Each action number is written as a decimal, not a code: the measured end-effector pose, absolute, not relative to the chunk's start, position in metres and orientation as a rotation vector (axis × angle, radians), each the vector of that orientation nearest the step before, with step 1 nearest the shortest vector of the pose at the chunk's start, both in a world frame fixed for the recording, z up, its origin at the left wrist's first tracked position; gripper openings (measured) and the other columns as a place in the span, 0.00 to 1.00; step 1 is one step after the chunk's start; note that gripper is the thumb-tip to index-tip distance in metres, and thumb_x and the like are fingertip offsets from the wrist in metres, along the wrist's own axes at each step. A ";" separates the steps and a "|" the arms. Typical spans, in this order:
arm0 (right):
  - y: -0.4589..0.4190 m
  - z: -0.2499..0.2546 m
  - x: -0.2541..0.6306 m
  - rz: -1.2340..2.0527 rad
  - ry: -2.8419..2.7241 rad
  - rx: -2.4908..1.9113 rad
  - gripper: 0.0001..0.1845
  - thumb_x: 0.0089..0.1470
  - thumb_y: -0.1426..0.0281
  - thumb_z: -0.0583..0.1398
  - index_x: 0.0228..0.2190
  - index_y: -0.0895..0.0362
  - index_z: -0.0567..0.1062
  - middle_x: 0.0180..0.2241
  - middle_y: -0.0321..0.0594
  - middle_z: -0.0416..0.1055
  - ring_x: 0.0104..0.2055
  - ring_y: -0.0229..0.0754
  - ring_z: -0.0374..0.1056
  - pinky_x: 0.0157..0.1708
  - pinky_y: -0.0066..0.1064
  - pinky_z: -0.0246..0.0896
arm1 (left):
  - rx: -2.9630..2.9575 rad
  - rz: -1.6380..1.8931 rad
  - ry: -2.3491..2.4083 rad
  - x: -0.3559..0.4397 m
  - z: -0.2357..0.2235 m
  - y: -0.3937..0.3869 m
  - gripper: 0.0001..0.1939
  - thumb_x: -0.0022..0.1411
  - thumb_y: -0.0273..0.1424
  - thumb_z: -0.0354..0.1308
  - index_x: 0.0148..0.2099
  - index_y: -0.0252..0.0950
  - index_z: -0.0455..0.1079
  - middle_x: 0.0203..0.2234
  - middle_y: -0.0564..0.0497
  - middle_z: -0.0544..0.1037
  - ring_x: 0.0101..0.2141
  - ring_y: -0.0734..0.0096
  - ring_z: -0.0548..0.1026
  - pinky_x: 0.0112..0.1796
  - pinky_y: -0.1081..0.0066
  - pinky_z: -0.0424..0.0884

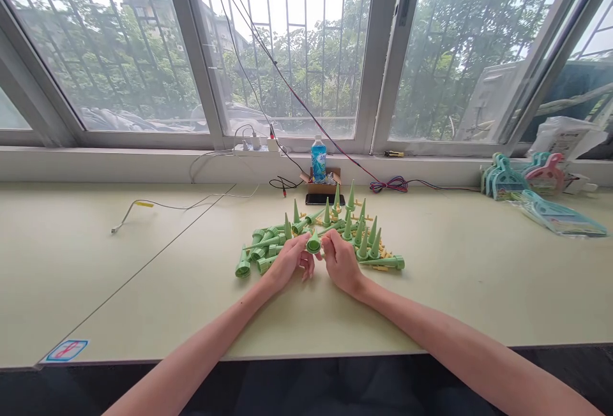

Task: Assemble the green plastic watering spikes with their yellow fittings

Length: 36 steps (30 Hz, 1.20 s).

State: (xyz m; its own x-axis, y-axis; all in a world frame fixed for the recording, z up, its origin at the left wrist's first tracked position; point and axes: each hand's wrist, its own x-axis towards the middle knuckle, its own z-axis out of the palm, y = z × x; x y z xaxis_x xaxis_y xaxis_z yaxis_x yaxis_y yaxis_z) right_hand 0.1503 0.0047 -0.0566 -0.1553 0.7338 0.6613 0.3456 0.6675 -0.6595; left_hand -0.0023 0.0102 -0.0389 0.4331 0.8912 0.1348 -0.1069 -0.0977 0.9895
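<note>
Green plastic cone (313,245) tilted above the counter (445,295), grasped in the left hand's (286,263) grip, presumably to expose its open end; the right hand (342,263) curled beside it, grip contents unclear, near loose cones (264,244).

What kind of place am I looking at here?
Probably a small workshop or hand-assembly bench: a long pale table against barred windows, a pile of green plastic spikes with small yellow pieces, and bagged clips at the right.
</note>
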 end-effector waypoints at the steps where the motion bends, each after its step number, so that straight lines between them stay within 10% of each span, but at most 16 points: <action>1: 0.005 -0.057 0.150 0.435 -1.761 -0.868 0.14 0.66 0.65 0.44 0.28 0.54 0.59 0.22 0.33 0.64 0.22 0.35 0.56 0.27 0.26 0.51 | 1.411 0.992 0.746 -0.002 -0.038 0.010 0.21 0.65 0.45 0.48 0.33 0.32 0.66 0.18 0.51 0.70 0.16 0.72 0.69 0.15 0.75 0.63; 36: 0.007 -0.054 0.153 0.475 -1.787 -0.972 0.16 0.64 0.64 0.46 0.24 0.54 0.56 0.20 0.30 0.53 0.21 0.35 0.47 0.23 0.28 0.44 | 1.752 1.105 1.024 -0.001 -0.033 -0.004 0.13 0.63 0.42 0.52 0.37 0.38 0.59 0.13 0.61 0.62 0.13 0.80 0.61 0.15 0.78 0.57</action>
